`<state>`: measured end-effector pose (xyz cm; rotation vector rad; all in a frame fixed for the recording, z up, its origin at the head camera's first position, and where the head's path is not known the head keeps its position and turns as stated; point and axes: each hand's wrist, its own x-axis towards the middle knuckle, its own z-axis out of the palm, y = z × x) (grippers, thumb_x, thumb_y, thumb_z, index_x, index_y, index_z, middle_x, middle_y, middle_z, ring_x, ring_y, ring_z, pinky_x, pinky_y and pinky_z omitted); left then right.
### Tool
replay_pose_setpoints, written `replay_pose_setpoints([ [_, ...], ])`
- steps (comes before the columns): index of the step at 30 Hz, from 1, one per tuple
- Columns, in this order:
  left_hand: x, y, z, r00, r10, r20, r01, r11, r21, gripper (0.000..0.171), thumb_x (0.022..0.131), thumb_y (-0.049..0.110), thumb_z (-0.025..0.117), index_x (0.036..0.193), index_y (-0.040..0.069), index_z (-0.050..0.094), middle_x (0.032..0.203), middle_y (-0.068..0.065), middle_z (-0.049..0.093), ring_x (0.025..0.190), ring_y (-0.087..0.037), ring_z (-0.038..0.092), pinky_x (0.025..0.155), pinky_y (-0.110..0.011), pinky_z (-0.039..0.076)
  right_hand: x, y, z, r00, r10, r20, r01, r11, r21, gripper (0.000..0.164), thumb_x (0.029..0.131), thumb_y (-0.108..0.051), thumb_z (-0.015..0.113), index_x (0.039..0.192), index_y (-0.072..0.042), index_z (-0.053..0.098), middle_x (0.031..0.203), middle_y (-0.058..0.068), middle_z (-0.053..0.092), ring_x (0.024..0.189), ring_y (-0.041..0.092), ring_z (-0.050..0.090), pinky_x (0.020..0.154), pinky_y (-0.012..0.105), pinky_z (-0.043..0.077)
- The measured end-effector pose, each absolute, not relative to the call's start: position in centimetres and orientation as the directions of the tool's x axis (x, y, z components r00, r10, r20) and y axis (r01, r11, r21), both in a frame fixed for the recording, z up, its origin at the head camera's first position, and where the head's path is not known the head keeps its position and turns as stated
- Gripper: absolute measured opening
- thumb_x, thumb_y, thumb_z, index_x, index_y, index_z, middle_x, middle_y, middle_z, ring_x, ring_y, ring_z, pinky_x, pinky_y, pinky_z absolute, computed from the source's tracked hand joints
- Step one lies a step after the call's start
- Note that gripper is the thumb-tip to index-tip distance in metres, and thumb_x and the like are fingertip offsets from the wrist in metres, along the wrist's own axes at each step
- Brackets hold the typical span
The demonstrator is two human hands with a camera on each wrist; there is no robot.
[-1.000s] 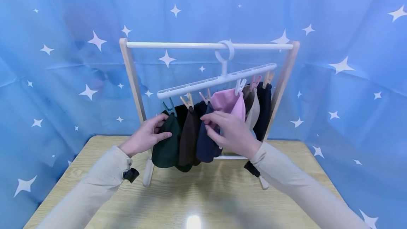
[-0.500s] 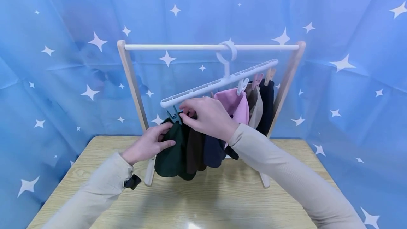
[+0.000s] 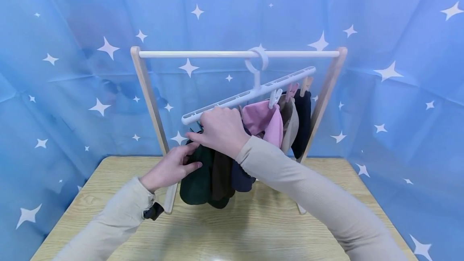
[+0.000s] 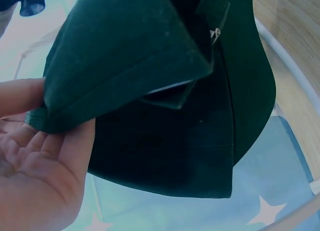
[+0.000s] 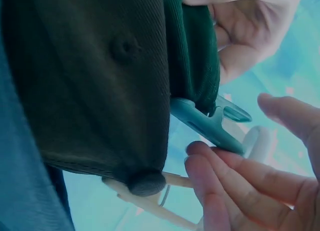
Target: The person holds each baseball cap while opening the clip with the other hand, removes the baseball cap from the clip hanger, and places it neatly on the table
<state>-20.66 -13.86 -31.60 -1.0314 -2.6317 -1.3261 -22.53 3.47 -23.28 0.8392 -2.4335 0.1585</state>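
A dark green cap (image 3: 197,180) hangs from a teal clothespin (image 5: 210,123) near the low left end of the white hanger (image 3: 250,94). My left hand (image 3: 172,167) pinches the edge of the green cap between thumb and fingers, as the left wrist view (image 4: 45,161) shows. My right hand (image 3: 222,130) is at the teal clothespin, just under the hanger. In the right wrist view, its fingertips (image 5: 200,163) lie against or very near one arm of the clothespin, and the thumb stands apart. A dark brown cap (image 3: 222,174) hangs beside the green one, partly behind my right hand.
Farther right hang a navy cap (image 3: 242,178), a pink cap (image 3: 273,128), a beige cap (image 3: 291,132) and a black cap (image 3: 302,124), each clipped. The hanger tilts on the white rod (image 3: 195,54) of a wooden-legged rack, standing on a wooden table (image 3: 217,237).
My right hand has moved left from the navy cap to the teal clothespin. The hanger's left end has dipped, and the green cap has sunk slightly with my left hand still on it.
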Motion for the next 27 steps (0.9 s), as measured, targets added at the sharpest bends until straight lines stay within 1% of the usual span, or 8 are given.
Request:
replay_pose_setpoints([
  [2,-20.4,-13.9,-31.5,-0.784,0.549,0.288,0.56,0.426,0.711,0.049,0.092,-0.001,0.062,0.138,-0.005,0.047,0.08,-0.011,0.061,0.056,-0.013,0.053,0.072,-0.03,0.049,-22.5,3.1,-23.1,-0.661,-0.526,0.535,-0.58,0.811,0.08,0.056,0.084,-0.054,0.067,0.049,-0.017,0.044,0.046,-0.004,0.031,0.039,0.013,0.033,0.038,0.024,0.019],
  [6,-20.1,-13.9,-31.6,-0.786,0.551,0.28,0.549,0.414,0.727,0.044,0.092,-0.002,0.062,0.134,-0.006,0.05,0.057,0.002,0.047,0.048,-0.009,0.043,0.067,-0.028,0.046,-22.6,2.7,-22.9,-0.68,-0.524,0.513,-0.562,0.822,0.094,0.057,0.084,-0.057,0.066,0.049,-0.017,0.044,0.046,-0.003,0.033,0.04,0.013,0.036,0.037,0.025,0.021],
  [7,-20.1,-13.9,-31.6,-0.786,0.55,0.282,0.549,0.409,0.729,0.044,0.091,-0.002,0.062,0.134,-0.006,0.051,0.056,0.002,0.046,0.048,-0.009,0.042,0.066,-0.028,0.046,-22.6,2.6,-22.9,-0.686,-0.524,0.505,-0.559,0.824,0.095,0.057,0.084,-0.057,0.066,0.049,-0.017,0.044,0.046,-0.003,0.033,0.04,0.013,0.037,0.037,0.025,0.021],
  [10,-19.9,-13.8,-31.7,-0.784,0.551,0.286,0.543,0.387,0.745,0.037,0.092,-0.003,0.061,0.129,-0.004,0.054,0.067,0.003,0.053,0.054,-0.009,0.047,0.065,-0.027,0.046,-22.8,2.5,-22.7,-0.7,-0.527,0.483,-0.553,0.827,0.101,0.055,0.083,-0.056,0.067,0.05,-0.017,0.045,0.045,-0.004,0.032,0.04,0.013,0.037,0.037,0.024,0.023],
  [15,-19.8,-13.6,-31.6,-0.785,0.556,0.274,0.528,0.369,0.765,0.024,0.092,-0.003,0.059,0.116,0.0,0.058,0.068,0.001,0.051,0.054,-0.01,0.045,0.06,-0.027,0.044,-23.1,2.5,-22.3,-0.733,-0.531,0.425,-0.556,0.828,0.075,0.051,0.082,-0.051,0.068,0.053,-0.016,0.045,0.046,-0.005,0.03,0.039,0.012,0.037,0.037,0.024,0.024],
  [19,-19.7,-13.7,-31.5,-0.79,0.551,0.269,0.528,0.388,0.755,0.025,0.092,-0.003,0.06,0.116,0.0,0.058,0.062,0.002,0.043,0.051,-0.01,0.039,0.057,-0.026,0.041,-23.5,2.8,-21.9,-0.778,-0.534,0.332,-0.577,0.815,-0.041,0.055,0.082,-0.049,0.07,0.048,-0.016,0.041,0.043,-0.006,0.027,0.037,0.009,0.032,0.037,0.023,0.021],
  [23,-19.5,-13.9,-31.5,-0.807,0.527,0.267,0.517,0.411,0.751,0.029,0.091,-0.003,0.06,0.121,-0.002,0.058,0.061,0.002,0.041,0.049,-0.01,0.036,0.055,-0.027,0.038,-23.8,3.1,-21.6,-0.804,-0.536,0.258,-0.586,0.789,-0.187,0.058,0.082,-0.047,0.072,0.044,-0.016,0.041,0.041,-0.006,0.028,0.036,0.009,0.028,0.038,0.022,0.017],
  [27,-19.2,-14.0,-31.6,-0.82,0.511,0.259,0.494,0.402,0.771,0.015,0.092,-0.002,0.06,0.106,0.002,0.059,0.062,0.0,0.038,0.048,-0.012,0.034,0.055,-0.027,0.035,-24.2,3.5,-21.6,-0.819,-0.545,0.179,-0.573,0.757,-0.314,0.053,0.084,-0.045,0.071,0.046,-0.011,0.057,0.042,-0.003,0.047,0.037,0.01,0.038,0.038,0.022,0.021],
])
